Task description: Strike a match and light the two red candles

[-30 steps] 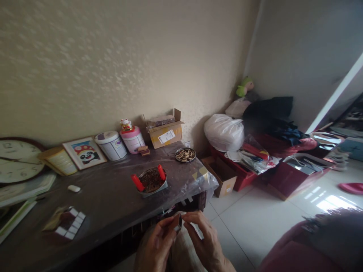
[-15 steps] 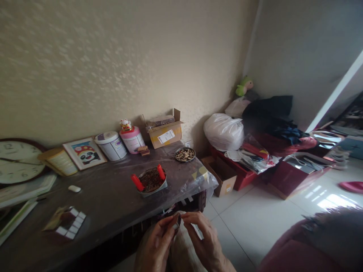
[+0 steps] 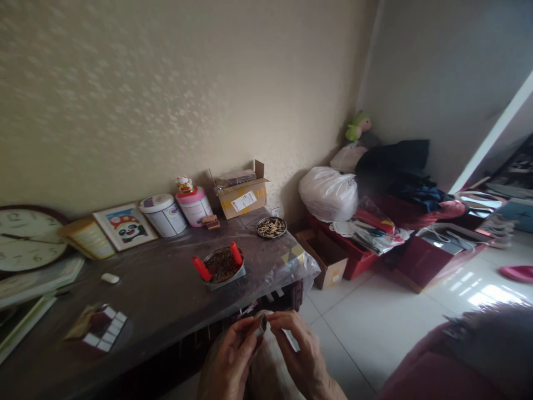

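Observation:
Over my lap, my left hand (image 3: 237, 351) is closed around a small matchbox (image 3: 262, 325), pale on one face and dark on the other. The thumb and forefinger of my right hand (image 3: 300, 347) are pinched together against the box's upper right edge; whatever lies between them is too small to make out. On the table ahead stands a bowl (image 3: 225, 266) of small dark bits with two red clips (image 3: 201, 269) on its rim. Behind it to the right, a round dish (image 3: 271, 227) holds loose matchsticks.
On the dark table (image 3: 158, 283) are a pack of small boxes (image 3: 104, 330), a white oval object (image 3: 110, 278), a panda picture (image 3: 126, 226), two tubs (image 3: 162, 214) and a cardboard box (image 3: 242, 198). An open carton (image 3: 328, 264) and red boxes stand on the floor at right.
The hands have hardly moved; the matchbox seems slightly turned between the fingers. The objects on the table are unchanged.

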Tool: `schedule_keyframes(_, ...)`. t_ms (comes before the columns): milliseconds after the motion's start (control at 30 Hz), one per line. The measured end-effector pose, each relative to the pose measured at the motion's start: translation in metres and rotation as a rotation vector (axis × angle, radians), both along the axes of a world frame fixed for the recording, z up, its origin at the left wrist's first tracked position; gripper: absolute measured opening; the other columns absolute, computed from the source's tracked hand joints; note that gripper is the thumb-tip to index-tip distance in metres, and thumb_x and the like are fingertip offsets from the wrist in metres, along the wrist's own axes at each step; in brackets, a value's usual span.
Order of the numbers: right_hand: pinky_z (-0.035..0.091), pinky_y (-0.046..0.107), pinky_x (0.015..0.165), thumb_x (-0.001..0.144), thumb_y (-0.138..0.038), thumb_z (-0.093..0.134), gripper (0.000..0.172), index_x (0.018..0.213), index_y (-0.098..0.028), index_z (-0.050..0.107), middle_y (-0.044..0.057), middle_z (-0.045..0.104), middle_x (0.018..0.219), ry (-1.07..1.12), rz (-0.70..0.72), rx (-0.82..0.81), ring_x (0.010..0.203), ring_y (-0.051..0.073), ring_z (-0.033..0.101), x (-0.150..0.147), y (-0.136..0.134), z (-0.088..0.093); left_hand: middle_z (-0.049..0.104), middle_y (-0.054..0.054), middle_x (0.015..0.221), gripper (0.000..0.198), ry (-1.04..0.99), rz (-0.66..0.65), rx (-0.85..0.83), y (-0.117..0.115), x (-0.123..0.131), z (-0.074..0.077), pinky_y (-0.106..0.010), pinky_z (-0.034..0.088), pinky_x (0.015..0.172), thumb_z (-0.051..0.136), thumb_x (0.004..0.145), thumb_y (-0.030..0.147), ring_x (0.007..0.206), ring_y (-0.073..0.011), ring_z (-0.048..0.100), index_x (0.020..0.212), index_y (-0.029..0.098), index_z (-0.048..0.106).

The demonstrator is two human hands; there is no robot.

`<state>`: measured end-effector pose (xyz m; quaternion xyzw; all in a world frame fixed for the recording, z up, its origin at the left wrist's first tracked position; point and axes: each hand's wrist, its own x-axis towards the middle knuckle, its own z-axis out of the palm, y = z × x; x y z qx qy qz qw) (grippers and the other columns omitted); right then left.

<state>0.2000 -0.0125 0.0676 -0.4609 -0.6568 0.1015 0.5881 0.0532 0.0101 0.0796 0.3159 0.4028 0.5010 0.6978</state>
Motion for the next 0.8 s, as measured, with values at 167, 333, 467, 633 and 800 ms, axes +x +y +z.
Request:
schedule_keyframes(167, 0.055, 0.026, 0.08, 0.091, -0.01, 0.056, 0.015, 0.096, -0.023, 0.061, 0.003, 0.072, 0.096, 0.019, -0.009, 0.029, 0.09, 0.015, 0.068, 0.0, 0.001, -0.002, 0.077, -0.009, 0.105, 0.032, 0.031, -0.005, 0.051, -0.001, 0.002, 0.001, -0.037, 0.051, 0.092, 0.081, 0.066, 0.037, 0.106, -0.0288, 0.066, 0.092, 0.021, 0.074)
schedule_keyframes(333, 0.056, 0.026, 0.075, 0.091, -0.011, 0.056, 0.013, 0.093, -0.022, 0.061, 0.004, 0.071, 0.091, 0.006, -0.057, 0.074, 0.084, 0.015, 0.069, 0.001, 0.003, 0.003, 0.076, -0.01, 0.106, 0.035, 0.001, -0.044, 0.062, -0.001, 0.001, 0.001, -0.035, 0.049, 0.094, 0.079, 0.068, 0.039, 0.107, -0.0276, 0.065, 0.096, 0.019, 0.073)
schedule_keyframes(467, 0.056, 0.028, 0.073, 0.09, -0.009, 0.056, 0.015, 0.093, -0.022, 0.062, 0.005, 0.071, 0.088, 0.019, -0.104, 0.109, 0.082, 0.016, 0.068, 0.004, 0.003, 0.017, 0.075, -0.008, 0.104, 0.028, 0.003, -0.063, 0.077, -0.001, 0.001, 0.006, -0.031, 0.05, 0.088, 0.071, 0.077, 0.036, 0.103, -0.0236, 0.065, 0.099, 0.019, 0.072)
schedule_keyframes(633, 0.055, 0.029, 0.074, 0.089, -0.006, 0.056, 0.018, 0.096, -0.022, 0.061, 0.005, 0.07, 0.091, 0.01, -0.082, 0.144, 0.084, 0.016, 0.067, 0.003, 0.003, 0.023, 0.074, -0.007, 0.102, 0.022, -0.015, -0.033, 0.081, 0.0, 0.003, 0.008, -0.03, 0.049, 0.086, 0.068, 0.081, 0.032, 0.1, -0.0209, 0.063, 0.098, 0.019, 0.07)
schedule_keyframes(800, 0.054, 0.03, 0.076, 0.089, -0.006, 0.055, 0.018, 0.096, -0.021, 0.061, 0.005, 0.07, 0.092, -0.061, -0.066, 0.119, 0.086, 0.016, 0.067, 0.003, 0.011, 0.013, 0.073, -0.007, 0.104, 0.025, -0.034, -0.02, 0.098, 0.0, 0.005, 0.011, -0.035, 0.046, 0.094, 0.07, 0.079, 0.032, 0.103, -0.0228, 0.064, 0.1, 0.018, 0.07)
